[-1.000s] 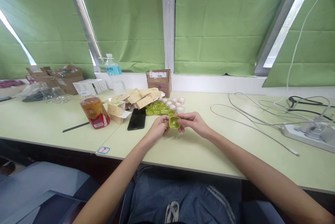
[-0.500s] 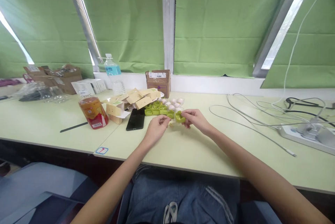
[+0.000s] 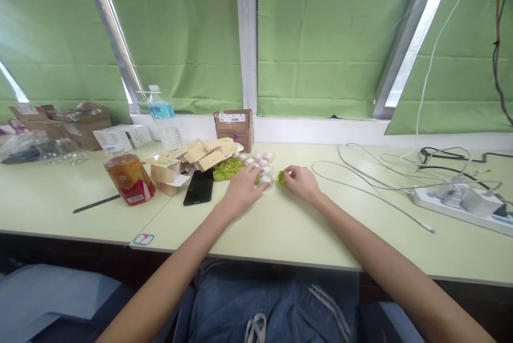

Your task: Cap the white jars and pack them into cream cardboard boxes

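My right hand (image 3: 302, 185) pinches a small green shaped cup (image 3: 281, 178) just above the table. My left hand (image 3: 242, 191) reaches over the group of small pieces, its thumb and fingers apart around a clear round cup (image 3: 266, 180) and a bit of green. Whether the left fingers touch these is hard to make out. More green cups (image 3: 225, 172) lie bunched to the left of that hand, partly hidden by it. Behind the hands are several clear cups with whitish contents (image 3: 262, 160).
Left of the hands lie a black phone (image 3: 199, 188), a pile of yellow cartons (image 3: 208, 157) and a bottle of orange-red drink (image 3: 130, 177). A cardboard box (image 3: 236, 128) and water bottle (image 3: 162, 113) stand behind. Cables and a power strip (image 3: 436, 204) spread to the right.
My hands have drawn apart. The left has moved from beside the green cup onto the group of pieces; the right still holds its green cup, now lower. The view has shifted slightly right.
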`<state>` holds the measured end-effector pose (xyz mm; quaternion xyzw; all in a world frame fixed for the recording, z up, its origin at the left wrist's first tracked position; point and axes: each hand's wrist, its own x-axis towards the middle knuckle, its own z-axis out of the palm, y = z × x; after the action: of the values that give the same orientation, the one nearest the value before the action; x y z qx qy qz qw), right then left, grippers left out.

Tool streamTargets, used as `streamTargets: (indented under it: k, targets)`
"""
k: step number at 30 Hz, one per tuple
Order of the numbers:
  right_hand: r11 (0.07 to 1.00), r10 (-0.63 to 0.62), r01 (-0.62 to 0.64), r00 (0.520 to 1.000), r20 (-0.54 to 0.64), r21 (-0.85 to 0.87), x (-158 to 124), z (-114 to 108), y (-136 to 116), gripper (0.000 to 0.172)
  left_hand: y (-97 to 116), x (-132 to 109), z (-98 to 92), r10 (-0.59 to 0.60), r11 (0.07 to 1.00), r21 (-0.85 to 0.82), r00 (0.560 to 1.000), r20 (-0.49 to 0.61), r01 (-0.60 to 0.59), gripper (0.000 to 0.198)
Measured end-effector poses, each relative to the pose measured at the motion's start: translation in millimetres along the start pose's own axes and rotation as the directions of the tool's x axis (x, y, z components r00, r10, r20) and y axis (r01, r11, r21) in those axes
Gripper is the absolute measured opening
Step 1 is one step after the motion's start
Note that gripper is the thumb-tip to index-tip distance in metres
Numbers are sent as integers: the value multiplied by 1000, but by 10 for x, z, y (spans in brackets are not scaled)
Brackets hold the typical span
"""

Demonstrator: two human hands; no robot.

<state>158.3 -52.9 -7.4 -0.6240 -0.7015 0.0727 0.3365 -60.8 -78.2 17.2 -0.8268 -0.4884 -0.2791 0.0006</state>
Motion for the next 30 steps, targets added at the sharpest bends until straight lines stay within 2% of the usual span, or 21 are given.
streamTargets:
  k: [1, 3, 6, 8, 11, 13, 14, 15, 16, 17, 18, 20, 21, 22, 23, 25, 30]
  targets:
    - [1000, 5, -6, 1000, 19, 12, 5, 7, 9, 29, 43, 81, 24, 15, 998, 66, 998, 58, -19, 35]
    - [999, 0, -2, 999, 49, 45, 16, 19, 31, 29, 137, 205, 100, -29, 981, 193, 993, 118, 6, 40]
    - [996, -14, 9, 998, 67, 85, 33, 32, 61, 29, 231, 266, 243, -115, 948, 309, 987, 114, 74, 35]
    - [994, -27, 20, 997, 68, 104, 40, 39, 77, 29, 228, 246, 319, -118, 951, 296, 989, 94, 85, 30]
    - [989, -60, 51, 996, 61, 140, 46, 47, 103, 31, 138, 203, 369, -103, 987, 124, 994, 23, 100, 28]
    - [982, -88, 82, 996, 34, 168, 55, 55, 131, 33, 59, 205, 365, -129, 988, -97, 991, -47, 124, 29]
    - [979, -102, 98, 995, 13, 178, 62, 61, 148, 34, 24, 218, 357, -170, 958, -244, 983, -67, 149, 31]
    - [976, -114, 113, 993, -7, 184, 70, 67, 166, 35, -3, 238, 348, -233, 890, -415, 971, -58, 189, 32]
    - [975, -121, 124, 992, -25, 184, 78, 74, 183, 36, -24, 262, 340, -305, 766, -596, 952, -10, 239, 32]
    - [975, -124, 129, 992, -38, 181, 85, 81, 199, 36, -36, 287, 334, -367, 581, -760, 927, 76, 292, 32]
    - [976, -123, 129, 991, -43, 176, 90, 87, 212, 36, -41, 309, 329, -399, 354, -873, 898, 184, 336, 30]
    - [978, -119, 125, 992, -40, 166, 94, 95, 225, 36, -36, 335, 320, -376, -69, -929, 853, 362, 364, 27]
    - [979, -120, 124, 992, -34, 164, 93, 97, 226, 36, -29, 337, 315, -351, -213, -911, 843, 408, 352, 27]
    - [979, -123, 126, 992, -29, 163, 89, 98, 223, 36, -19, 333, 308, -332, -308, -890, 839, 432, 336, 27]
    - [978, -128, 130, 991, -23, 162, 85, 97, 217, 36, -8, 324, 300, -318, -368, -872, 837, 444, 323, 27]
    - [977, -135, 136, 991, -14, 162, 77, 95, 201, 36, 18, 302, 280, -286, -426, -849, 844, 454, 312, 29]
    - [980, -147, 145, 989, 0, 138, 69, 93, 175, 35, 95, 279, 274, -162, -400, -835, 867, 470, 378, 38]
